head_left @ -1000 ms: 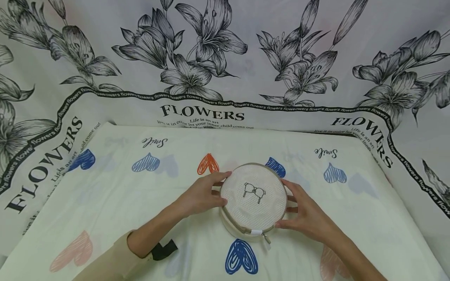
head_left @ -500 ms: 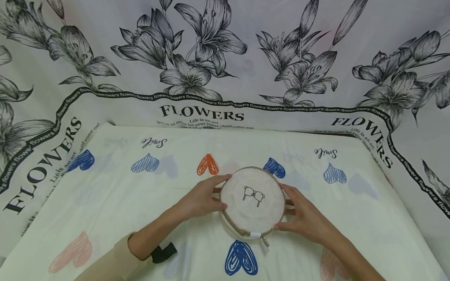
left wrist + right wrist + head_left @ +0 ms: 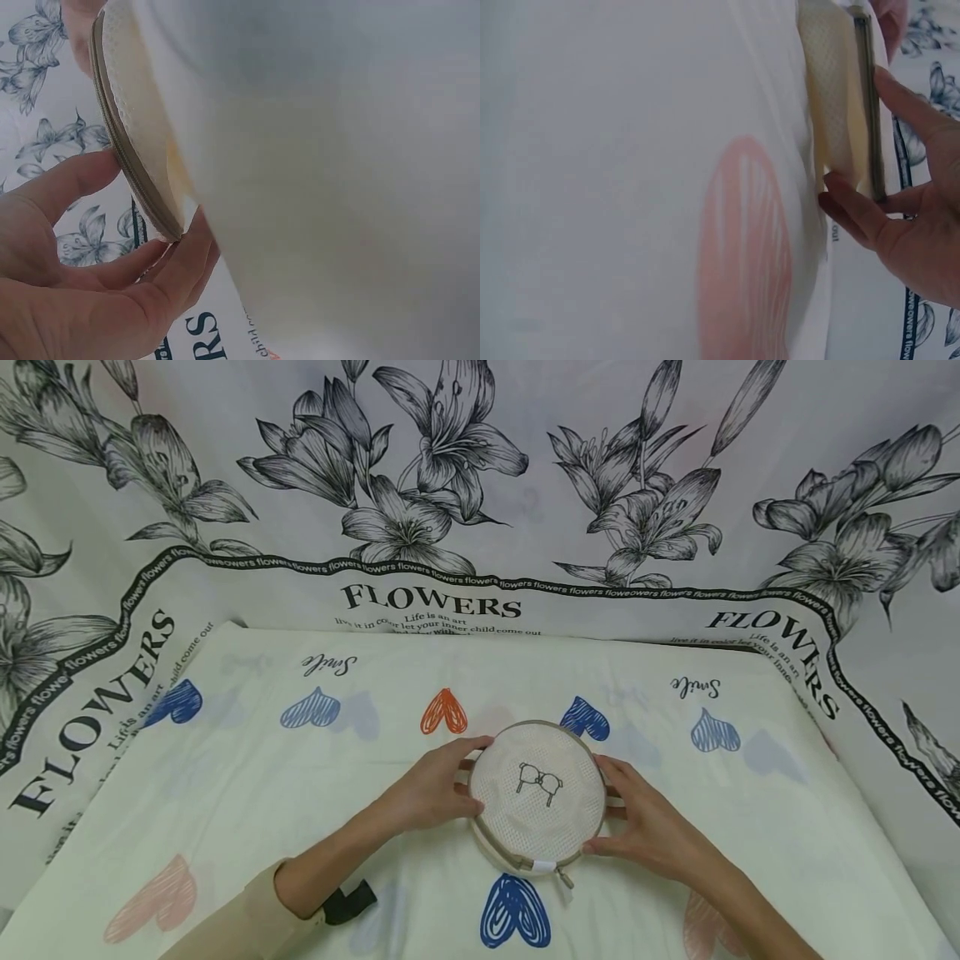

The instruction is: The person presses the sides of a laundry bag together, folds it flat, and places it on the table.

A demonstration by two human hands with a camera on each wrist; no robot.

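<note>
I have the round pouch [image 3: 537, 797] between both hands, near the middle of the cloth-covered counter [image 3: 262, 793], its black line drawing [image 3: 539, 782] on top; I can't tell whether its underside is fully down. A white tag [image 3: 543, 866] and a zipper pull [image 3: 565, 880] sit at its near edge. My left hand [image 3: 435, 785] is partly open, thumb and fingers curved against the rim, gripping it; my right hand [image 3: 645, 818] grips the opposite rim likewise. A black strip [image 3: 350, 902] shows beside the beige sleeve [image 3: 247, 910], and a flower-printed backdrop [image 3: 540, 410] rises behind.
</note>
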